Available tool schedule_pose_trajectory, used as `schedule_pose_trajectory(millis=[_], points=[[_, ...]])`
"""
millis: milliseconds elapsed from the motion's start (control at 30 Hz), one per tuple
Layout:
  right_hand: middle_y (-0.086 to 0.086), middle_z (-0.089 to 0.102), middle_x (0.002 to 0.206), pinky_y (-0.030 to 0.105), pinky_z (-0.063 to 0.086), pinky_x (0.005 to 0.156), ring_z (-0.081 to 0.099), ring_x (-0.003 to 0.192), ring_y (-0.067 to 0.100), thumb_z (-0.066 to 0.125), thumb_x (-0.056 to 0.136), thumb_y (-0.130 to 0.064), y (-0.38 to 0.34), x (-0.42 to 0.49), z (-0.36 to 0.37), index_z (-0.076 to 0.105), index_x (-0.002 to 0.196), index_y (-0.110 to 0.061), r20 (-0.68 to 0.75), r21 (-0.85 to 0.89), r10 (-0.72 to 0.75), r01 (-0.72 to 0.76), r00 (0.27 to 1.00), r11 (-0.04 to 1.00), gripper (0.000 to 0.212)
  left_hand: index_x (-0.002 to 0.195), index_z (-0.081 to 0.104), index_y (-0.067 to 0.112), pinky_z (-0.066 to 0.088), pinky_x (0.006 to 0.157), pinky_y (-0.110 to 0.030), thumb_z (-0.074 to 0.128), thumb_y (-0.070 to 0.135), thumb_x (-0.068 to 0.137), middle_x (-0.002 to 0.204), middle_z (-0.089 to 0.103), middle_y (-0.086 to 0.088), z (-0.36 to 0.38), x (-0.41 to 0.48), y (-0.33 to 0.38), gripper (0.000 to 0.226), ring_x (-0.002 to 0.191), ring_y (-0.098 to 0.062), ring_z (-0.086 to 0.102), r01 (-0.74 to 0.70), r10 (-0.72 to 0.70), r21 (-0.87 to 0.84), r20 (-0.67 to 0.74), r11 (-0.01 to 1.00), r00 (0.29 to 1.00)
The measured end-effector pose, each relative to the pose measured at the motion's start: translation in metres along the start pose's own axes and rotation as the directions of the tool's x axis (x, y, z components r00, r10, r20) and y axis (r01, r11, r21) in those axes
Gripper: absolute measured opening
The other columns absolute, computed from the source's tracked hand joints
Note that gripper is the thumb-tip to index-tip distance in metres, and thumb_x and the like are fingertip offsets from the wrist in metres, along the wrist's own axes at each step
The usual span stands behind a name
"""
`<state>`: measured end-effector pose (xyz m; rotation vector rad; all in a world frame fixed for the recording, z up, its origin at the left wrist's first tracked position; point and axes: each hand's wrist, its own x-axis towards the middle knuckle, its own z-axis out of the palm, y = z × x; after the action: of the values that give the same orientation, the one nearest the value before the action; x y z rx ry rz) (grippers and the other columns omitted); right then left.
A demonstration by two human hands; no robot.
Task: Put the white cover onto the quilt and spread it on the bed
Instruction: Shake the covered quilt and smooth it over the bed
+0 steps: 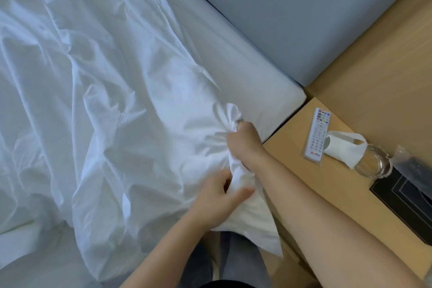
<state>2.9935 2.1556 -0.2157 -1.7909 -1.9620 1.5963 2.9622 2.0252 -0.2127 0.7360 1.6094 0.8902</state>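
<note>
The white cover (98, 91) lies crumpled over most of the bed (245, 63), full of creases. Its near corner is bunched up at the bed's right edge. My right hand (244, 140) is clenched around that bunched corner, with a twist of fabric sticking out above the fist. Just below it, my left hand (222, 196) pinches the same corner, thumb on the near side of the cloth. I cannot tell the quilt apart from the cover; a thicker, padded-looking part hangs under my hands.
A grey padded headboard (304, 11) runs along the bed's far right. A wooden bedside table (292, 170) holds a white remote (317, 134), a glass jar with a white sleeve (364, 158) and a black tray (406, 199). My legs stand beside the bed.
</note>
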Motion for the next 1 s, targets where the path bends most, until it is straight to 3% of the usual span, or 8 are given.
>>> schedule_pose_trajectory(millis=[100,200,233,300,400,633,833,1000], points=[[0.007,0.059,0.081,0.03,0.042,0.064,0.055,0.079,0.03,0.04,0.077,0.002,-0.032,0.005,-0.052,0.055,0.088,-0.006,-0.161,-0.135,-0.281,0.261,0.946,0.956,0.021,0.073,0.048,0.024,0.04,0.058,-0.025,0.065,0.046,0.076,0.062,0.051,0.014,-0.012,0.025,0.036,0.028,0.059,-0.005,0.049,-0.121,0.186,0.194,-0.364,0.974,0.913],[0.015,0.06,0.078,0.029,0.026,0.06,0.045,0.071,0.03,0.038,0.076,-0.008,-0.07,0.012,-0.128,0.047,0.074,-0.007,-0.259,-0.329,-0.507,0.418,0.822,0.847,0.009,0.112,0.047,0.025,0.046,0.086,-0.037,0.063,0.051,0.076,0.107,0.055,0.001,-0.031,0.054,0.091,0.046,0.102,-0.02,0.052,-0.116,0.503,0.56,-0.61,0.82,0.612],[0.021,0.061,0.083,0.028,0.024,0.061,0.046,0.072,0.033,0.034,0.07,-0.013,-0.08,0.014,-0.156,0.045,0.073,-0.008,-0.295,-0.386,-0.556,0.435,0.777,0.813,0.013,0.129,0.038,0.028,0.037,0.1,-0.043,0.06,0.06,0.074,0.128,0.046,-0.007,-0.035,0.063,0.112,0.067,0.121,-0.023,0.041,-0.047,0.536,0.641,-0.596,0.766,0.598],[0.029,0.061,0.087,0.028,0.022,0.062,0.052,0.079,0.042,0.03,0.061,-0.016,-0.089,0.022,-0.208,0.042,0.071,-0.01,-0.369,-0.443,-0.604,0.437,0.707,0.783,0.017,0.146,0.012,0.039,0.013,0.113,-0.048,0.05,0.077,0.069,0.154,0.012,-0.003,-0.036,0.082,0.155,0.094,0.143,-0.02,0.007,0.128,0.363,0.667,-0.545,0.734,0.756],[0.03,0.06,0.089,0.033,0.03,0.064,0.054,0.084,0.045,0.032,0.063,-0.017,-0.078,0.054,-0.256,0.045,0.073,-0.008,-0.446,-0.437,-0.54,0.353,0.714,0.827,0.019,0.147,-0.003,0.042,0.006,0.112,-0.056,0.03,0.088,0.066,0.158,-0.004,0.006,-0.014,0.121,0.178,0.099,0.146,-0.023,-0.006,0.203,0.2,0.753,-0.406,0.625,0.892],[0.024,0.06,0.109,0.037,0.04,0.076,0.055,0.103,0.04,0.044,0.092,-0.01,0.05,0.181,-0.19,0.052,0.099,-0.002,-0.325,-0.482,-0.186,0.007,0.927,0.876,0.013,0.149,-0.004,0.038,0.011,0.112,-0.06,0.032,0.082,0.077,0.159,-0.011,0.004,0.029,0.239,0.068,0.092,0.146,-0.026,-0.009,0.33,-0.194,0.784,-0.268,0.526,0.944],[0.018,0.061,0.113,0.032,0.032,0.065,0.056,0.101,0.036,0.043,0.095,-0.017,0.11,0.242,-0.142,0.047,0.112,-0.004,-0.321,-0.516,-0.08,-0.103,0.944,0.85,0.022,0.118,0.048,0.027,0.031,0.092,-0.036,0.012,0.077,0.078,0.124,0.052,0.005,0.039,0.275,-0.003,0.073,0.119,-0.019,0.045,0.226,0.021,0.889,-0.255,0.397,0.967],[0.02,0.053,0.113,0.04,0.04,0.071,0.05,0.102,0.039,0.049,0.082,-0.009,0.09,0.245,-0.126,0.049,0.112,0.0,-0.387,-0.586,-0.248,-0.03,0.888,0.81,0.031,0.079,0.043,0.023,0.029,0.069,-0.028,0.057,0.06,0.081,0.08,0.046,0.011,0.025,0.276,0.009,0.04,0.087,-0.017,0.049,0.208,0.037,0.686,-0.323,0.697,0.946]])
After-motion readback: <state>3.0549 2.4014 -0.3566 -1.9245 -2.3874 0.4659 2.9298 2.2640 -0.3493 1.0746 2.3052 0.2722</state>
